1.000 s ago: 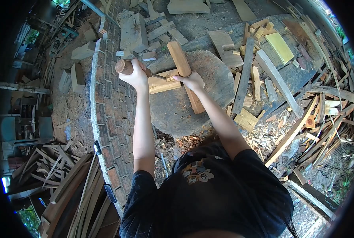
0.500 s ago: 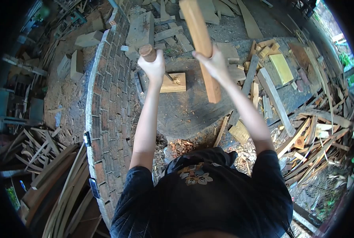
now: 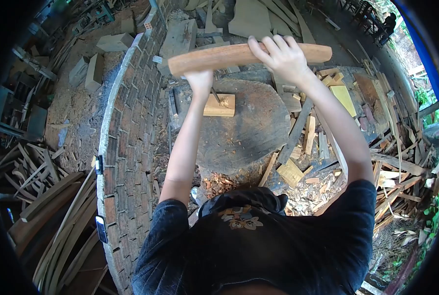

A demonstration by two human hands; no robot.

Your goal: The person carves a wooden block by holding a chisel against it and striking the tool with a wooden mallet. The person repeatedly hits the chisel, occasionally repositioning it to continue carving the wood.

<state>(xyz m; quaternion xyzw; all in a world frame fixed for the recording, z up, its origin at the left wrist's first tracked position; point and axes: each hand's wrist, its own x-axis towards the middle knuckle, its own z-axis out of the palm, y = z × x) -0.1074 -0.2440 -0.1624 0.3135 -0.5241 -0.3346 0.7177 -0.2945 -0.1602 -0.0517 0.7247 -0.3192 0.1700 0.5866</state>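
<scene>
My right hand [image 3: 285, 60] is wrapped around a thick wooden bar [image 3: 219, 58], which lies crosswise over my left hand. My left hand [image 3: 199, 81] grips a chisel [image 3: 214, 92]; its wooden handle is hidden under the bar. The chisel's metal blade slants down to a small light wood block [image 3: 212, 107], where a rough chipped hollow with shavings shows. That block rests flat on a round, dark wooden stump [image 3: 249, 137].
A brick wall [image 3: 126, 132] runs along the left, with a phone [image 3: 101, 228] on its edge. Right of the stump lie wood offcuts, a yellow board [image 3: 343, 100] and a long grey batten [image 3: 298, 130]. Wood chips [image 3: 219, 183] cover the ground near my body.
The wooden bar has swung from nearly upright, right of the chisel, to lying across the top of it. My left hand still holds the chisel on the block.
</scene>
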